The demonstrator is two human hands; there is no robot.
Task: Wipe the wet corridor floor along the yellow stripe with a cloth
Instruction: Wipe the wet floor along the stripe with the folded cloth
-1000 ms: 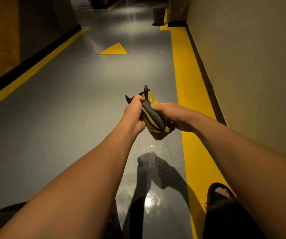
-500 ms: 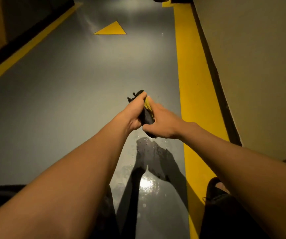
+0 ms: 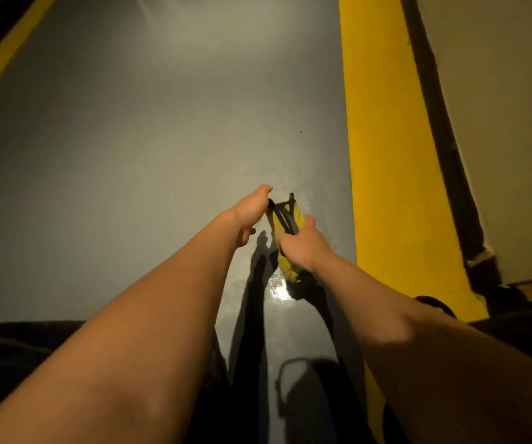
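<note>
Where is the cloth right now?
In the head view, the cloth sits centre frame, held between the left hand and the right hand, over the grey floor just left of the yellow stripe.

cloth (image 3: pixel 290 219): yellow, dark stripes | floor (image 3: pixel 130 155): grey | stripe (image 3: pixel 393 155): yellow | wall (image 3: pixel 508 123): beige

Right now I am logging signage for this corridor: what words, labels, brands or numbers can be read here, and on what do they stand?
None: no word, number or brand can be read in this view.
The cloth, yellow with dark stripes, is held by the left hand and right hand; no label shows on it.
The yellow stripe on the grey floor is plain paint, no lettering.
</note>
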